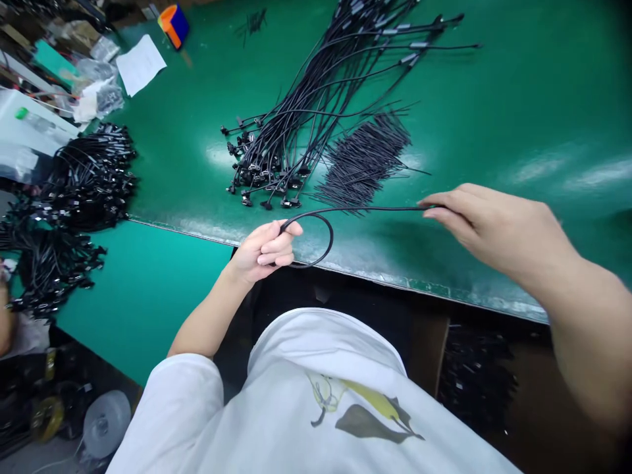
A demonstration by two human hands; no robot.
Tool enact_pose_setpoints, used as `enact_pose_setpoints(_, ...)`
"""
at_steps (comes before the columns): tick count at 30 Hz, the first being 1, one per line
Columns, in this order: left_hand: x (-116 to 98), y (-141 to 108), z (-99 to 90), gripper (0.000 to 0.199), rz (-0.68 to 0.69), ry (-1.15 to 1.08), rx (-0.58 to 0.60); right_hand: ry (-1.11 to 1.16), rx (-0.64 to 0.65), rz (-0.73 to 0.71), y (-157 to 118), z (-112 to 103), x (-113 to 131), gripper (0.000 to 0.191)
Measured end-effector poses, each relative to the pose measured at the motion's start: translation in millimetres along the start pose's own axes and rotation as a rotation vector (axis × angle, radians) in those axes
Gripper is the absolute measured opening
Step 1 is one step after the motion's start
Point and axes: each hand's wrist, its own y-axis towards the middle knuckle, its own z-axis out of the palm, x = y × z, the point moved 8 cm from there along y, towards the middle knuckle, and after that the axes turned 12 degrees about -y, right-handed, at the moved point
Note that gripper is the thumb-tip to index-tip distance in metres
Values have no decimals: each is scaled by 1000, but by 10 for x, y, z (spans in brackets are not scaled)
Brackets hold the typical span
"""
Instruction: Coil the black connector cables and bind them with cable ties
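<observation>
A black cable (365, 209) runs between my two hands above the table's front edge. My left hand (270, 250) is closed around one part of it, and a loop of the cable curves out to the right of those fingers. Farther right, my right hand (494, 217) pinches the cable between thumb and forefinger and keeps that stretch nearly straight. The cable's ends are hidden in my hands. Just behind the cable lies a pile of thin black ties (363, 161). Beyond it spreads a bundle of black cables (316, 99) with connectors at their near ends.
Large heaps of black cables (93, 178) lie at the left, by a lighter green surface (143, 283). A paper sheet (141, 64) and an orange and blue holder (174, 26) sit at the back left. Part of another person's arm (6, 316) shows at the left edge.
</observation>
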Motion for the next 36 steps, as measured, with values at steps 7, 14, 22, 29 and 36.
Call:
enact_pose_setpoints(7, -320, -17, -64, 31, 213, -44, -130, 74, -145, -57, -195, -72, -59, 42)
enact_pose_setpoints(14, -309, 75, -77, 27, 214, -24, -152, -169, -324, -367, -312, -412, 452, 22)
enact_pose_setpoints(22, 102, 188, 208, 40, 145, 315, 90, 167, -228, -703, -252, -437, 1262, 31)
enact_pose_setpoints(29, 281, 66, 389, 46, 40, 510, 196, 711, -153, -136, 305, -301, 798, 31)
enact_pose_setpoints(36, 430, 230, 261, 43, 22, 110, 103, 1627, 243, 380, 115, 667, 1061, 50)
